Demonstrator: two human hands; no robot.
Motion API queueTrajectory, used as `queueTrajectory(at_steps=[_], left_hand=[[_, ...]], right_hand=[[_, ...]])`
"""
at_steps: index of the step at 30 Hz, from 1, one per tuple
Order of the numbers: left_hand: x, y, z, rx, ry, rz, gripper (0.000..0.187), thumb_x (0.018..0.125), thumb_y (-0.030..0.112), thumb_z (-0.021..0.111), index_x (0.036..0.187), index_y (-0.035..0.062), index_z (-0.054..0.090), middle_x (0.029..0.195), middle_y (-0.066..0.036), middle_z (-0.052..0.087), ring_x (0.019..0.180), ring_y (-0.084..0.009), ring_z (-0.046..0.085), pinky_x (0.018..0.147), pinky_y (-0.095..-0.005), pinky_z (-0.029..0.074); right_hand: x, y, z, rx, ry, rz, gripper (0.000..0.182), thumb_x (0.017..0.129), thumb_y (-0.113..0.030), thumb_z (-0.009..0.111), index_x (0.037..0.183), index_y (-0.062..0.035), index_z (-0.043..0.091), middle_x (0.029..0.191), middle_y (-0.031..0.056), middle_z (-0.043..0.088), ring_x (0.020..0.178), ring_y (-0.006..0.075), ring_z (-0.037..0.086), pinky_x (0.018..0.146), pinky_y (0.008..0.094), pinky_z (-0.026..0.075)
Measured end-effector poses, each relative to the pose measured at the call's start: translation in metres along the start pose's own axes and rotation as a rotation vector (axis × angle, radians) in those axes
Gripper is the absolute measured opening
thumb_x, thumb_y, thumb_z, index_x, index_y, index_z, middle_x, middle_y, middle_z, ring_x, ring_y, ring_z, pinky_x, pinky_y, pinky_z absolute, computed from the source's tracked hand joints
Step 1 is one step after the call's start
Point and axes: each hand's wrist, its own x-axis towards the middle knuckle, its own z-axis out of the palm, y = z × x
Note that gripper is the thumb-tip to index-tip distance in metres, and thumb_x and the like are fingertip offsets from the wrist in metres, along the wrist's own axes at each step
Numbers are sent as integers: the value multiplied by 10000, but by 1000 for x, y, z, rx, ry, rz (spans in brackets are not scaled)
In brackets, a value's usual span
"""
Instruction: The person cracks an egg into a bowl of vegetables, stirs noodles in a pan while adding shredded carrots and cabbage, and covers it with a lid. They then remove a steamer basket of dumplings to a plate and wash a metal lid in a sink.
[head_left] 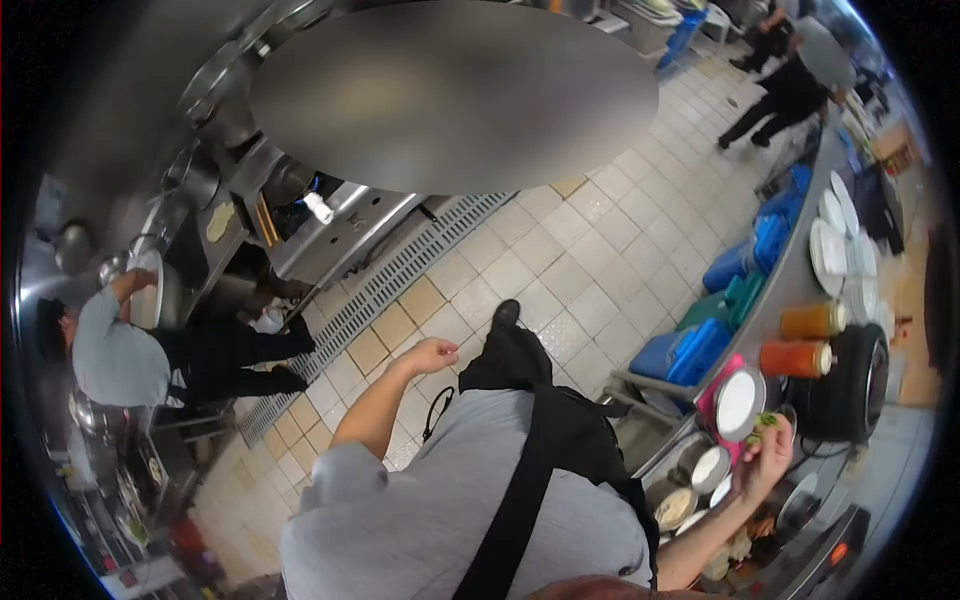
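Observation:
My right hand point(762, 458) is raised over the counter at the right, its fingers pinched on a small bunch of green leaves point(765, 422). Just below it stand several small steel containers point(708, 468) with pale fillings. A white bowl point(738, 402) on a pink tray sits just to the hand's left. My left hand point(430, 355) hangs out over the tiled floor with its fingers loosely curled and nothing in it. My grey shirt and black apron strap fill the lower middle.
Two orange sauce bottles point(808, 321) and a black round cooker point(852, 385) stand on the steel counter point(790, 285). White plates point(830, 248) lie farther along, blue crates point(700, 350) below. A floor drain grate point(400, 270) runs past a co-worker point(120, 360) at the stoves. People point(790, 85) stand far off.

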Motion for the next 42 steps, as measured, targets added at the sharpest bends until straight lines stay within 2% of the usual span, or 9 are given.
queueTrajectory(at_steps=[5,8,10,14,17,20,32,36,42], left_hand=[[26,-32,-72,-254,549,-119,471,907,384,647,1210,24,666,1095,-215,705,1033,-307,683,899,-368,519],[70,-8,-175,-309,1073,4,542,946,459,584,1208,-13,644,985,-235,713,984,-346,694,877,-385,516],[80,42,-263,-386,1139,-20,665,956,532,533,1256,-59,594,986,-240,713,995,-358,690,878,-385,510],[137,90,-379,-233,968,-216,1070,819,710,579,1462,-105,318,1200,-359,607,1175,-438,596,997,-424,470],[187,88,-415,-256,759,-244,678,847,383,691,1272,-95,466,1099,-324,655,1061,-443,645,924,-444,516],[193,82,-411,-176,845,-241,433,852,210,654,1139,-75,501,1010,-305,674,993,-444,662,875,-467,526],[180,64,-447,-399,596,-272,393,872,235,638,1107,-43,489,904,-282,682,904,-415,684,795,-478,523],[183,49,-438,-31,741,-274,487,860,307,692,1181,-13,514,890,-263,692,895,-432,678,781,-485,525],[166,77,-443,-181,952,-243,544,857,264,715,1333,75,530,920,-265,686,882,-421,677,761,-477,528]], right_hand=[[60,71,129,215,-134,180,230,970,-42,601,1192,13,573,909,87,652,566,36,518,459,147,407],[94,91,239,286,-106,231,265,965,-44,608,1218,11,552,926,72,640,576,26,512,459,135,393],[119,102,303,256,-156,295,273,957,-56,625,1213,4,552,935,59,646,562,14,493,449,129,383],[136,97,429,158,-276,392,220,954,-72,641,1152,7,585,923,75,677,546,17,518,445,125,382],[150,96,483,47,-404,386,179,968,-72,621,1126,6,591,890,72,662,552,25,537,450,131,439],[168,102,507,45,-497,384,146,957,-69,639,1078,12,623,880,81,681,528,38,526,459,143,410],[273,211,688,-48,-805,531,210,957,-93,641,1122,37,634,917,60,673,637,68,570,565,202,472],[308,232,782,-149,-1016,433,221,961,-116,637,1132,23,647,904,49,675,652,80,592,584,221,497],[327,264,924,-394,-1395,131,254,979,-130,598,1157,47,641,801,60,661,630,98,622,611,247,534]])
